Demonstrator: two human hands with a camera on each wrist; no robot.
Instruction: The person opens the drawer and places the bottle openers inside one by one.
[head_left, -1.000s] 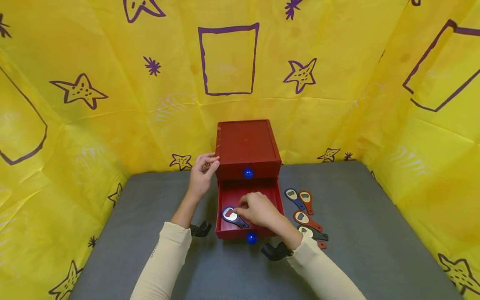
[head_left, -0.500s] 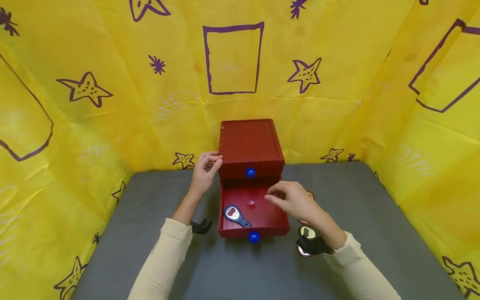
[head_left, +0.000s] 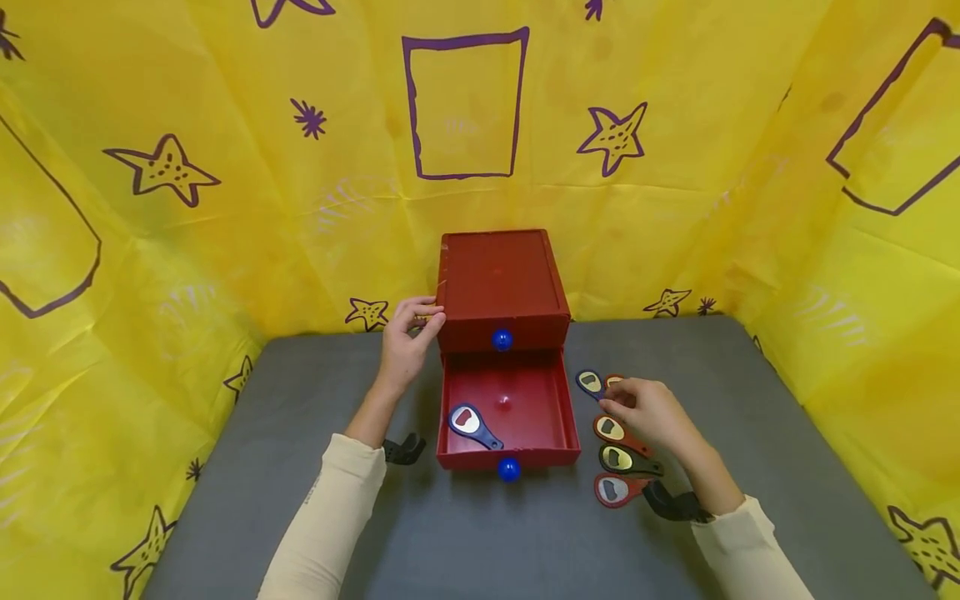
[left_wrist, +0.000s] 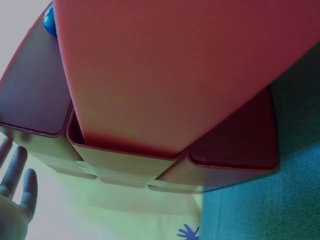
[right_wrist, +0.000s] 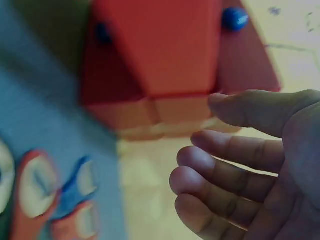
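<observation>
My left hand (head_left: 405,346) is at the upper left side of a red drawer cabinet (head_left: 495,275), its fingertips at the edge. In the left wrist view its fingers (left_wrist: 15,170) look fairly straight. A pulled-out drawer (head_left: 536,417) holds one blue-rimmed bottle opener (head_left: 467,420), lying at its left. My right hand (head_left: 656,412) hovers over the bottle openers right of the cabinet, fingertips near a blue one (head_left: 590,382). In the right wrist view nothing sits between its loosely bent fingers (right_wrist: 220,185). The hand partly hides a red opener (head_left: 614,381) beside the blue one.
Below these lie another red opener (head_left: 611,429), a black one (head_left: 617,458) and a red one with a silver plate (head_left: 613,490). Blue round knobs (head_left: 502,339) stick out from the drawer fronts. A yellow patterned cloth (head_left: 345,192) surrounds the grey table (head_left: 315,392).
My right hand has left the blue opener lying in the drawer and moved right, over the openers on the table. My left hand has stayed at the cabinet's side.
</observation>
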